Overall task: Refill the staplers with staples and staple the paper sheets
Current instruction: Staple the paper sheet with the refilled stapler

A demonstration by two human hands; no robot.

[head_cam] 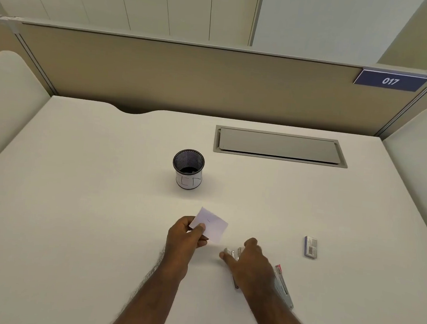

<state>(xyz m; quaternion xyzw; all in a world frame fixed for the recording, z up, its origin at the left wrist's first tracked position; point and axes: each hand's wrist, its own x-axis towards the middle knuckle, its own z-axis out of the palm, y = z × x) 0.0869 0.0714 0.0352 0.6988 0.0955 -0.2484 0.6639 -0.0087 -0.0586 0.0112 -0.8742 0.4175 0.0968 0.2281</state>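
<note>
My left hand (pixel 187 237) pinches a small white paper sheet (pixel 213 226) by its near left corner and holds it just above the table. A tiny dark mark shows on the sheet. My right hand (pixel 247 260) lies over a silver stapler (pixel 232 254) on the table. The thumb and fingers sit either side of its front end, and the palm hides most of the body. A second stapler, grey with a red tip (pixel 282 286), lies beside my right wrist, partly hidden by the forearm. A small blue staple box (pixel 310 247) lies to the right.
A black mesh pen cup (pixel 188 168) with a white paper wrap stands at mid-table beyond the paper. A grey cable hatch (pixel 281 146) is set into the white table (pixel 74 201) at the back right. Partition walls close off the back and sides.
</note>
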